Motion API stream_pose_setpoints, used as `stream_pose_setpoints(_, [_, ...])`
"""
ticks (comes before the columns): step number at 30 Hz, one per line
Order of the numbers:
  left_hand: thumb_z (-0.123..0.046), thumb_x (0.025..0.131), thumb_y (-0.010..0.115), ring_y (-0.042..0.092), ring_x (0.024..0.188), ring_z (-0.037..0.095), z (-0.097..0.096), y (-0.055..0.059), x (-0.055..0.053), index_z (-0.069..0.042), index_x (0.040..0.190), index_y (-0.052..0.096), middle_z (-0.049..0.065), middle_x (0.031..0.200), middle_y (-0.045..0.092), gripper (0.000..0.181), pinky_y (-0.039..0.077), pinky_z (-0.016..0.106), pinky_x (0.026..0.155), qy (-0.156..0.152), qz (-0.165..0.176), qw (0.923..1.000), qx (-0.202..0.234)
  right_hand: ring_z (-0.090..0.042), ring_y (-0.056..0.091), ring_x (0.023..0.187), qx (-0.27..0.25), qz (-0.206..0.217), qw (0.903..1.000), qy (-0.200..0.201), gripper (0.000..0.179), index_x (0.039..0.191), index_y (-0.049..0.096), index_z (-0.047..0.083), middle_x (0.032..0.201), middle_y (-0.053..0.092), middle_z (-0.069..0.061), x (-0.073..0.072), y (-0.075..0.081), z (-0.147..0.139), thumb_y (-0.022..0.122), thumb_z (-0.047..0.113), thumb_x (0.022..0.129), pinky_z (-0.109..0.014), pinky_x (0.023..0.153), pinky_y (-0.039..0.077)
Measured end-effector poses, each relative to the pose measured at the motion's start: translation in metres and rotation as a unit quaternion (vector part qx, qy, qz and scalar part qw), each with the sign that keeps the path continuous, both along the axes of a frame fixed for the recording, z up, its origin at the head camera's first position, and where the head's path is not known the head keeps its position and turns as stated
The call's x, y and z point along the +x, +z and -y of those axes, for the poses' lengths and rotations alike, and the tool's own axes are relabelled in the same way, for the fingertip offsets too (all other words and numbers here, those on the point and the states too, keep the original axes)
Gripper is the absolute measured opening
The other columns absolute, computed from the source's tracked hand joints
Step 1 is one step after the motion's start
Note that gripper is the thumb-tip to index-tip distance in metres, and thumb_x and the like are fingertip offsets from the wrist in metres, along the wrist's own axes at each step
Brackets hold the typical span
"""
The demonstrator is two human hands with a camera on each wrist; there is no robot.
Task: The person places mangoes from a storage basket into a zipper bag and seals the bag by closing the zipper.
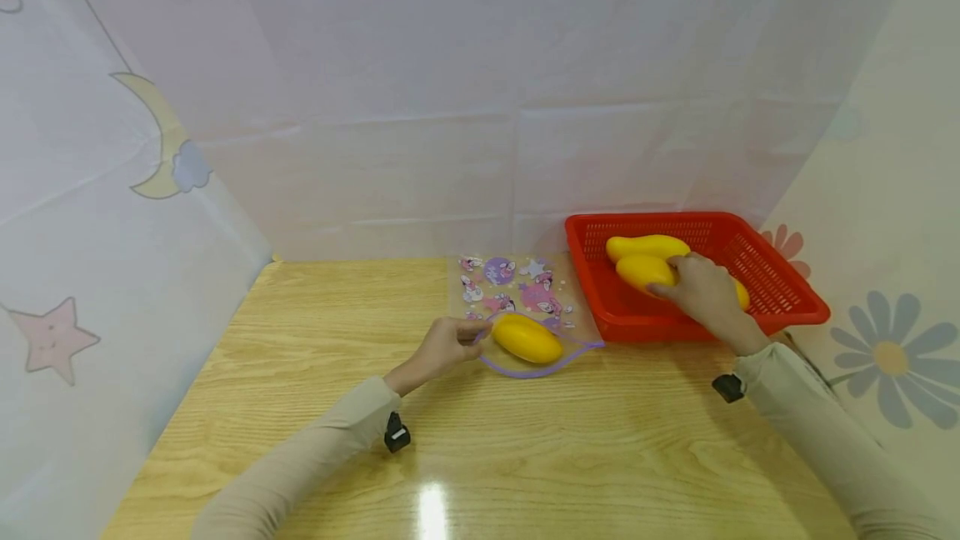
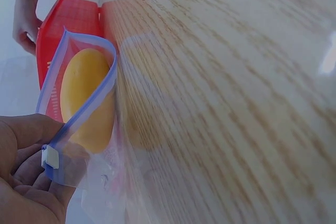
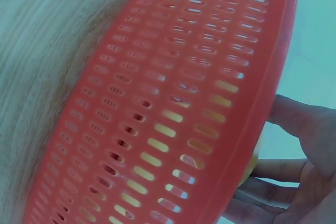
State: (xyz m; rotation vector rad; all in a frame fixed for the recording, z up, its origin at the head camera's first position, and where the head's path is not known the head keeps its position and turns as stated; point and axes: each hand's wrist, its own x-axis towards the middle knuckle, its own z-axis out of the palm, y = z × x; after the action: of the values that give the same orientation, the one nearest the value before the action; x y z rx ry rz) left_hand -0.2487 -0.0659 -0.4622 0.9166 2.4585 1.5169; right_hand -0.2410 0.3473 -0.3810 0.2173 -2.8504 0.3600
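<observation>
My left hand [image 1: 441,350] pinches the purple-edged mouth of a clear zip bag [image 1: 517,282] printed with pink and purple cartoons. In the left wrist view, a white slider [image 2: 50,157] sits on the zip by those fingers. Inside the open bag lies a yellow mango-like fruit [image 1: 528,338]. Over at the red basket [image 1: 622,328], my right hand [image 1: 708,294] reaches in and grips another yellow mango-like fruit [image 1: 643,272], thumb on its near side. The basket wall hides much of that fruit in the right wrist view.
Behind the held fruit, a longer yellow fruit [image 1: 647,246] lies in the basket. Part of another yellow fruit [image 1: 742,296] shows right of the hand. A wooden table [image 1: 480,448] bears everything, with printed sheeting [image 1: 390,182] behind and at both sides.
</observation>
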Motion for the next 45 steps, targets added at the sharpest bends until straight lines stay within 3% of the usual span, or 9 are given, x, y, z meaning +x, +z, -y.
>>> stream_pose_setpoints(4, [0.011, 0.086, 0.068, 0.067, 0.106, 0.036, 0.0, 0.0, -0.001, 0.009, 0.121, 0.066, 0.023, 0.12, 0.066, 0.036, 0.058, 0.027, 0.085, 0.001, -0.002, 1.0, -0.002, -0.026, 0.048, 0.06, 0.001, -0.011, 0.9999, 0.004, 0.062, 0.117, 0.06, -0.017, 0.086, 0.062, -0.023, 0.002, 0.003, 0.004, 0.079, 0.032, 0.084, -0.034, 0.045, 0.042])
stream_pose_setpoints(11, [0.011, 0.086, 0.068, 0.067, 0.105, 0.036, 0.001, -0.002, -0.002, 0.009, 0.121, 0.066, 0.024, 0.119, 0.066, 0.035, 0.059, 0.026, 0.084, -0.003, -0.006, 1.0, 0.0, -0.029, 0.053, 0.064, 0.002, -0.022, 0.9997, 0.009, 0.062, 0.118, 0.06, -0.017, 0.099, 0.064, -0.031, 0.005, 0.009, 0.01, 0.079, 0.032, 0.085, -0.044, 0.051, 0.051])
stream_pose_setpoints(22, [0.01, 0.086, 0.068, 0.067, 0.105, 0.036, 0.0, -0.002, -0.002, 0.009, 0.121, 0.066, 0.024, 0.119, 0.066, 0.035, 0.059, 0.026, 0.083, -0.004, -0.005, 1.0, 0.0, -0.033, 0.056, 0.069, -0.005, -0.058, 0.9982, 0.015, 0.058, 0.116, 0.061, -0.016, 0.106, 0.063, -0.034, 0.011, 0.014, 0.018, 0.079, 0.029, 0.085, -0.049, 0.055, 0.052])
stream_pose_setpoints(31, [0.01, 0.087, 0.068, 0.066, 0.106, 0.036, 0.001, -0.001, -0.001, 0.01, 0.122, 0.065, 0.024, 0.12, 0.066, 0.035, 0.059, 0.029, 0.084, -0.003, -0.003, 1.0, -0.003, -0.028, 0.052, 0.062, -0.012, -0.081, 0.9964, 0.021, 0.06, 0.117, 0.062, -0.015, 0.109, 0.062, -0.034, 0.016, 0.02, 0.027, 0.079, 0.031, 0.084, -0.036, 0.047, 0.041])
stream_pose_setpoints(37, [0.015, 0.086, 0.065, 0.064, 0.107, 0.044, 0.001, -0.003, -0.003, 0.017, 0.12, 0.062, 0.031, 0.12, 0.063, 0.034, 0.059, 0.041, 0.086, -0.012, -0.006, 0.9999, 0.002, -0.034, 0.058, 0.068, -0.021, -0.095, 0.9949, 0.026, 0.061, 0.117, 0.062, -0.014, 0.113, 0.062, -0.034, 0.018, 0.022, 0.031, 0.08, 0.033, 0.084, -0.046, 0.05, 0.049])
stream_pose_setpoints(45, [0.01, 0.087, 0.068, 0.067, 0.106, 0.035, 0.001, -0.002, -0.001, 0.011, 0.121, 0.065, 0.024, 0.119, 0.066, 0.034, 0.059, 0.03, 0.086, -0.002, -0.006, 1.0, -0.003, -0.039, 0.063, 0.075, -0.03, -0.104, 0.9935, 0.036, 0.059, 0.118, 0.062, -0.014, 0.113, 0.062, -0.033, 0.023, 0.023, 0.036, 0.08, 0.03, 0.084, -0.052, 0.056, 0.053])
